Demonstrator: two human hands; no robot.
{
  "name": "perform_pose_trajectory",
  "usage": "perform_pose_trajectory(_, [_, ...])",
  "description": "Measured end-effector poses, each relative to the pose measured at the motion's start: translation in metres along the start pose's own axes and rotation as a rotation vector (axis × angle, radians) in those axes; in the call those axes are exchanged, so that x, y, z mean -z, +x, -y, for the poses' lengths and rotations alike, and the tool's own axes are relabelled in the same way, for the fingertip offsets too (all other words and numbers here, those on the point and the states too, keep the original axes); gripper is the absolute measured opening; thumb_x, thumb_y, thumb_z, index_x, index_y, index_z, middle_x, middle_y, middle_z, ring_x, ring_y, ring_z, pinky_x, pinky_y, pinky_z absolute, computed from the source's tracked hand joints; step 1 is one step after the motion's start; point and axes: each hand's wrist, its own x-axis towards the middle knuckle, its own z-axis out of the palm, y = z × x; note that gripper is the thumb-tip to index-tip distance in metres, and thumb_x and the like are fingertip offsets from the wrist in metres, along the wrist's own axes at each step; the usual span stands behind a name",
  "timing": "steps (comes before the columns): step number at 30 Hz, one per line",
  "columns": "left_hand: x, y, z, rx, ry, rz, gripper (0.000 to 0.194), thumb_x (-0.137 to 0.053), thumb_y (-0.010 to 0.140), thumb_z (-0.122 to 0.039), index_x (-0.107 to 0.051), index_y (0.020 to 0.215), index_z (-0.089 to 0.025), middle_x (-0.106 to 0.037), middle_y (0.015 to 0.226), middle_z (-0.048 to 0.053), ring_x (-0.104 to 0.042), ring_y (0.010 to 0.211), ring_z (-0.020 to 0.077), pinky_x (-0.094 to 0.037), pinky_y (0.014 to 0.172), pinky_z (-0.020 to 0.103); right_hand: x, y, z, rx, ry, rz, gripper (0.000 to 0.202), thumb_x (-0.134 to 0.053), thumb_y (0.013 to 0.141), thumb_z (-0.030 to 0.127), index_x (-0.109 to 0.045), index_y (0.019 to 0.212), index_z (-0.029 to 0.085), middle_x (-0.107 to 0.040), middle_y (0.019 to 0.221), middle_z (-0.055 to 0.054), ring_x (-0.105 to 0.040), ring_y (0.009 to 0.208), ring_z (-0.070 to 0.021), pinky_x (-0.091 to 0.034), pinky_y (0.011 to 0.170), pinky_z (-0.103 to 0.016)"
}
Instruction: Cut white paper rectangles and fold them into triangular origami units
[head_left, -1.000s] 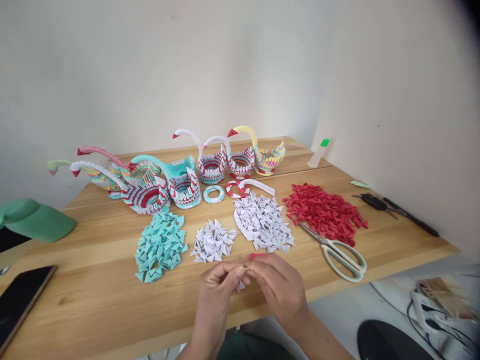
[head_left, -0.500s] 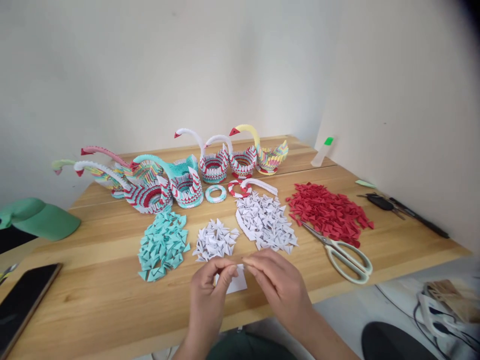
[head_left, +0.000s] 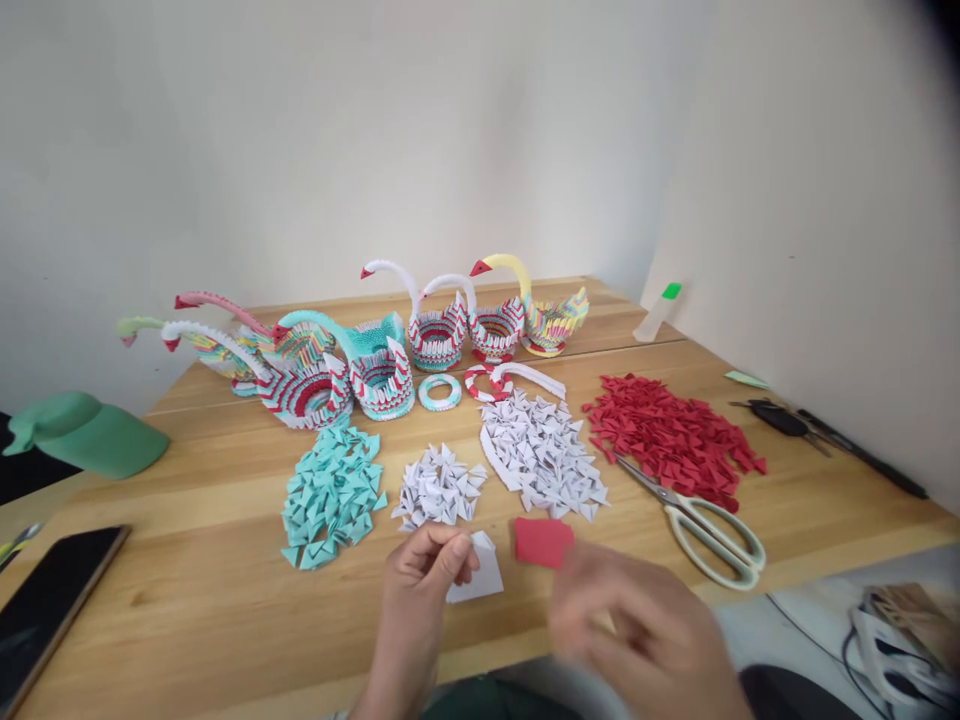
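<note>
My left hand (head_left: 435, 565) is closed, thumb pressed against the curled fingers; whatever it pinches, if anything, is too small to make out. Just behind its fingertips is a white paper piece (head_left: 487, 575), low over or on the table. A red paper rectangle (head_left: 541, 542) lies flat, its right end meeting the outline of my right hand (head_left: 622, 610). That hand is smeared by motion, with fingers bent, and I cannot see whether it holds anything. Beyond my hands lie a small heap of white folded paper triangles (head_left: 439, 487) and a larger white heap (head_left: 544, 455).
Turquoise triangles (head_left: 334, 495) are heaped at left, red triangles (head_left: 671, 435) at right. Scissors (head_left: 712, 535) lie near the front right edge. Paper swans (head_left: 382, 380) and a paper ring (head_left: 440, 392) stand behind. A phone (head_left: 56, 610) and green cap (head_left: 90, 435) are at left.
My right hand has moved away from my left, to the right and nearer me. The red paper rectangle now shows. My left hand stays in nearly the same place, still pinched.
</note>
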Motion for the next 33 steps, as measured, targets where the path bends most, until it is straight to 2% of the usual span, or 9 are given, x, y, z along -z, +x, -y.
perform_pose_trajectory(2, [0.0,-0.001,-0.001,-0.008,-0.011,-0.002,0.028,-0.072,0.075,-0.039,-0.064,0.06,-0.017,-0.058,0.055,0.0,-0.05,0.055,0.0132,-0.042,0.056,0.023,-0.014,0.011,-0.013,-0.044,0.011,-0.002,0.03,-0.058,0.093,0.041,-0.061,0.07,0.021,-0.062,0.062,0.002,-0.058,0.055,-0.0113,-0.048,0.053,-0.023])
perform_pose_trajectory(5, [0.0,-0.004,-0.002,-0.022,-0.013,0.003,0.025,-0.074,0.073,-0.037,-0.066,0.062,-0.017,-0.06,0.055,0.0,-0.051,0.056,0.0137,-0.043,0.056,0.023,-0.033,0.015,-0.026,-0.079,0.03,0.017,0.018,-0.064,0.089,0.039,-0.064,0.083,0.021,-0.064,0.067,0.001,-0.06,0.06,-0.0134,-0.047,0.056,-0.024])
perform_pose_trajectory(9, [0.0,-0.008,-0.001,-0.026,-0.004,0.006,0.022,-0.075,0.073,-0.036,-0.068,0.064,-0.017,-0.062,0.057,0.001,-0.054,0.056,0.0143,-0.044,0.056,0.023,-0.044,0.01,-0.031,-0.091,0.024,0.052,0.023,-0.059,0.092,0.031,-0.06,0.071,0.021,-0.06,0.063,0.003,-0.056,0.057,-0.012,-0.042,0.055,-0.022])
perform_pose_trajectory(16, [0.001,-0.008,0.004,0.042,-0.066,0.051,0.022,-0.075,0.074,-0.038,-0.071,0.068,-0.016,-0.063,0.058,0.001,-0.054,0.057,0.0137,-0.044,0.057,0.022,-0.044,0.008,-0.033,-0.061,-0.022,0.129,0.024,-0.051,0.097,0.025,-0.057,0.074,0.02,-0.058,0.066,0.002,-0.055,0.061,-0.0122,-0.04,0.058,-0.023])
perform_pose_trajectory(27, [0.002,-0.006,0.008,0.106,-0.192,0.114,0.024,-0.078,0.072,-0.039,-0.071,0.072,-0.015,-0.066,0.06,0.002,-0.054,0.056,0.0122,-0.043,0.058,0.022,-0.039,0.009,-0.029,-0.019,-0.005,0.181,0.025,-0.042,0.1,0.021,-0.056,0.079,0.02,-0.057,0.07,0.0,-0.055,0.065,-0.0136,-0.042,0.061,-0.026])
perform_pose_trajectory(33, [0.003,-0.008,0.004,0.052,-0.117,0.099,0.022,-0.076,0.075,-0.035,-0.07,0.067,-0.015,-0.068,0.061,0.003,-0.055,0.058,0.0128,-0.043,0.059,0.022,-0.04,0.006,-0.034,-0.023,0.067,0.179,0.02,-0.045,0.098,0.017,-0.059,0.084,0.021,-0.061,0.076,-0.001,-0.058,0.071,-0.0146,-0.043,0.065,-0.026])
